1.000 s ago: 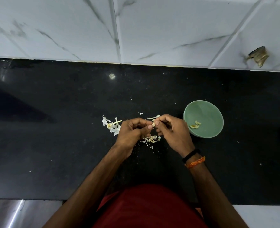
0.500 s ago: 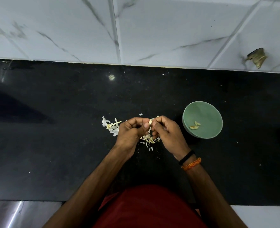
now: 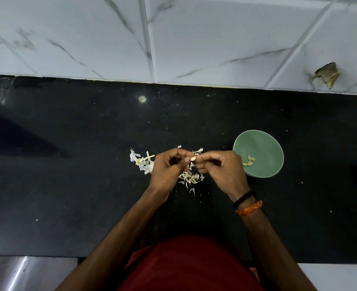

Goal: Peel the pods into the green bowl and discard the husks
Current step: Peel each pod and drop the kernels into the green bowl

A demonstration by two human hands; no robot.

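A small pale pod [image 3: 193, 158] is pinched between the fingertips of both hands above the black counter. My left hand [image 3: 166, 169] holds it from the left with curled fingers, and my right hand [image 3: 221, 168] pinches it from the right. Under the hands lies a heap of thin pale husks [image 3: 191, 177]. More white husks [image 3: 142, 162] lie just left of my left hand. The green bowl [image 3: 263, 143] stands right of my right hand, with a few peeled pieces [image 3: 249, 161] inside.
The black counter [image 3: 68, 164] runs wall to wall, with small crumbs scattered on it. A white marble-patterned tiled wall [image 3: 194, 38] rises behind it, with a damaged spot [image 3: 327, 75] at the right. The counter's front edge lies close to my red-clad body.
Both hands have stayed together over the husk heap, working the pod; the right hand has rolled slightly outward and the pod shows more between the fingertips.
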